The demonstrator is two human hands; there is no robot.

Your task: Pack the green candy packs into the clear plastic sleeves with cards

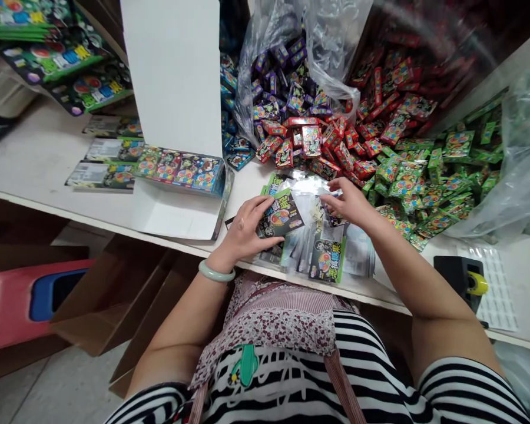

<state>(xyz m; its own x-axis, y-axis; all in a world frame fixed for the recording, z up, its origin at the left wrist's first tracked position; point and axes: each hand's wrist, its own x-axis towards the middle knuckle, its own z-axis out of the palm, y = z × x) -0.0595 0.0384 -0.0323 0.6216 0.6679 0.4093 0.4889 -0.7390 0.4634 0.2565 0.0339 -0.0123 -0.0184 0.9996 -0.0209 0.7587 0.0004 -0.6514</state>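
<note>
My left hand [246, 228], with a pale green bangle at its wrist, holds a black-and-green printed packet [284, 214] between thumb and fingers, tilted over a pile of similar pouches. My right hand [351, 203] is just to the right, its fingers curled onto a small dark purple box [334, 217], partly hidden by the fingers. Below lies another printed pouch [325, 259] among clear plastic at the table edge. A loose heap of small red boxes [311, 141] begins right behind both hands.
An open white carton [181, 215] with a row of coloured boxes stands left. Purple boxes [274, 82] and green boxes [408, 179] are heaped in plastic bags behind and right. A black tape dispenser [457, 277] sits at the right edge. Pouches [110, 175] lie far left.
</note>
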